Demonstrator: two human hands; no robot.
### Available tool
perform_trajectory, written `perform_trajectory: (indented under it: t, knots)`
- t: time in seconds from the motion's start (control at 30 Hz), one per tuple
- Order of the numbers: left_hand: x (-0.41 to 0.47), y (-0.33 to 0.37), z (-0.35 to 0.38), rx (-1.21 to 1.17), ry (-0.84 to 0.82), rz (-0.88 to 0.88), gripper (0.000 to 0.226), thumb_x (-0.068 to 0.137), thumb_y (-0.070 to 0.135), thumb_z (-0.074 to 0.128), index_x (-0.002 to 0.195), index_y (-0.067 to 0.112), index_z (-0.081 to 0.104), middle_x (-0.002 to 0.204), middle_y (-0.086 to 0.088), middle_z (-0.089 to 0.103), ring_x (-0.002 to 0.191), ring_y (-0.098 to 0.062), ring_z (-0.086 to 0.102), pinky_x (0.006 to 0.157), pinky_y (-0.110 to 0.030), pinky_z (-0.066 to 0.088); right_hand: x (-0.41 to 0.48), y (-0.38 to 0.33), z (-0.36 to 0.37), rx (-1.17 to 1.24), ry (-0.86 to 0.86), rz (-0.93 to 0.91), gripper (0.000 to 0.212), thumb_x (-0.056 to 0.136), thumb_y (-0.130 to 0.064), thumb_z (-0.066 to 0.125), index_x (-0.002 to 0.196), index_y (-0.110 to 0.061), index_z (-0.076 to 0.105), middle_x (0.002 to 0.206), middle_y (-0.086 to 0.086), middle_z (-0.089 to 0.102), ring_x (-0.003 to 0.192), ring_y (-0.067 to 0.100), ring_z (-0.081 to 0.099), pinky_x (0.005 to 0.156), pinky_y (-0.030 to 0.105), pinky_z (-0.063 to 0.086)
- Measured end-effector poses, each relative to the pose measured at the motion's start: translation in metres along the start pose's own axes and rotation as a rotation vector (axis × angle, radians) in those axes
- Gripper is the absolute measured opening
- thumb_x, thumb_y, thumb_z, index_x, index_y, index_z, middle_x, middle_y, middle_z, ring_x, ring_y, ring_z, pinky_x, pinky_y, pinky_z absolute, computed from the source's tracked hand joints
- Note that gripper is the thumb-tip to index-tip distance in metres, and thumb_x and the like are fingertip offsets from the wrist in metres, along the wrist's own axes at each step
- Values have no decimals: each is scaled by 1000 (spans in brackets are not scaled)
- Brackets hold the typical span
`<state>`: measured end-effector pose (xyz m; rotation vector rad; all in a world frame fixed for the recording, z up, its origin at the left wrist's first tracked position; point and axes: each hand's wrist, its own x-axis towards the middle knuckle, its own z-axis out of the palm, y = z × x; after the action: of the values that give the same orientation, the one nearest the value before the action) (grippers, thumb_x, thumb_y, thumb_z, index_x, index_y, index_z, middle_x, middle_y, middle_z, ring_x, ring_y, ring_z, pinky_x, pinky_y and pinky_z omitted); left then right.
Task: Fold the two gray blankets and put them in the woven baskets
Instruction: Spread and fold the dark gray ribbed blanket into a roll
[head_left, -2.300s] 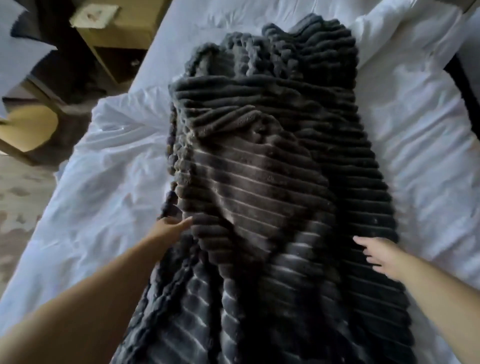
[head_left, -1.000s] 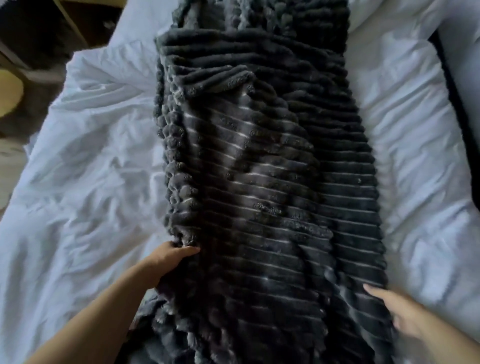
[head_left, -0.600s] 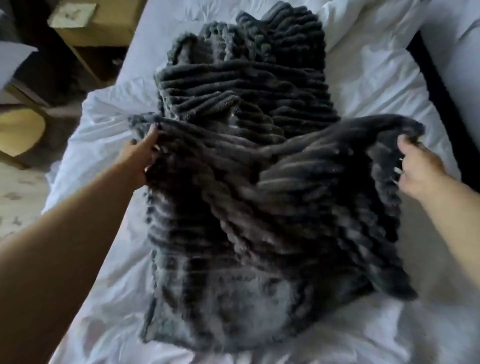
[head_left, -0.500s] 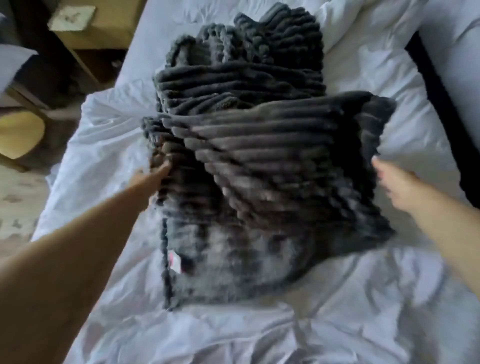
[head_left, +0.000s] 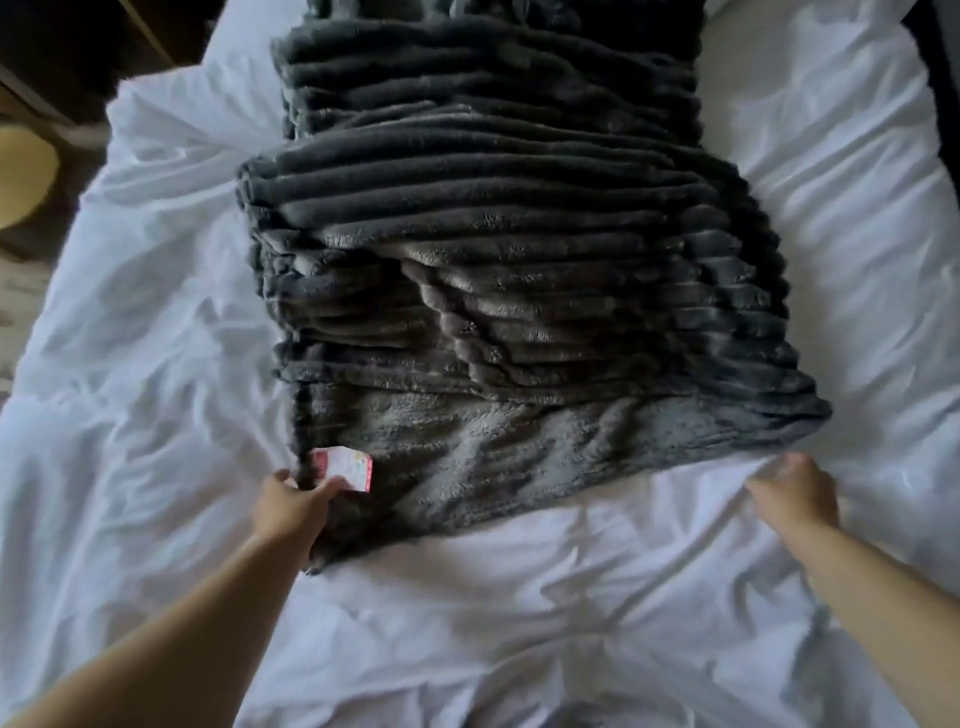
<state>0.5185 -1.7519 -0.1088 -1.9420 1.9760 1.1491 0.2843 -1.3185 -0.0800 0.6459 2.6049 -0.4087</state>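
On the white bed (head_left: 156, 364), the gray blanket (head_left: 493, 234) is lying folded. The left hand (head_left: 293, 506) is pinching its near left corner beside a pink tag (head_left: 345, 467). The right hand (head_left: 792, 491) is curling by the right corner; I cannot tell if it is holding anything.

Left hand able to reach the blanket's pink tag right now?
Probably yes. The left hand pinches the blanket edge right beside the tag, which lies uncovered on top.
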Motion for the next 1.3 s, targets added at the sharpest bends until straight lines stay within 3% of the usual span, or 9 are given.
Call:
perform_trajectory:
  t: [0.17,0.37,0.53,0.67,0.77,0.87,0.93,1.13,1.3]
  knots:
    - [15,25,17,93,187,38,45,73,30,73,111,9,60,106,-18,62,97,-36,60,85,-45,53,-11,-67,6,-9,224,-547,40,82,-1,62,122,-1,57,125,24,48,111,44,50,88,48,46]
    - [4,15,39,-121,62,-143,33,71,30,76,92,7,66,87,-16,69,86,-33,67,70,-36,53,-94,-188,79,-48,-328,-1069,28,89,-8,54,116,-12,61,117,5,57,104,25,57,88,41,49]
    - [-1,-17,23,-255,-153,-124,17,76,27,77,72,15,67,69,-5,68,63,-15,60,59,-23,46,-164,-270,162,-135,-482,-1354,42,84,-4,55,125,-8,57,131,11,52,120,30,47,102,34,37]
    - [-4,-52,1,-449,-379,-223,5,81,13,74,79,12,70,64,-1,68,53,-9,61,49,-17,45,-179,-311,218,-453,-443,-1273,77,88,-29,61,151,-16,18,146,14,40,133,33,38,105,39,34]
    - [-15,-69,-9,-522,-452,-271,7,85,15,69,79,13,69,64,-1,63,44,-5,52,42,-15,36,-172,-318,230,-524,-480,-1058,63,90,-26,57,147,-19,30,129,20,57,117,38,54,90,37,45]
    - [-32,-72,-15,-664,-442,-320,9,88,21,67,83,13,68,61,5,62,49,-6,53,50,-19,39,-180,-318,211,-318,-587,-1019,23,90,-15,48,104,-11,65,101,19,66,95,33,59,75,35,44]
    - [-48,-62,-24,-807,-407,-320,9,89,21,64,90,13,69,72,3,68,60,-6,60,59,-18,44,-202,-306,184,-130,-650,-990,17,87,-12,49,72,-13,57,72,11,59,73,24,52,62,32,35]
    - [-118,2,-83,-1196,-466,-200,18,93,9,50,99,4,66,85,-15,74,72,-21,72,60,-29,57,-288,-226,65,155,-895,-1065,17,86,-16,62,96,-22,74,88,6,75,80,5,63,79,33,53]
    - [-197,37,-142,-1012,-558,170,26,88,-3,50,82,0,75,86,-26,71,75,-35,71,62,-35,57,-333,-171,-11,258,-870,-1181,43,89,-14,58,109,-52,65,105,-18,72,104,1,65,95,37,53]
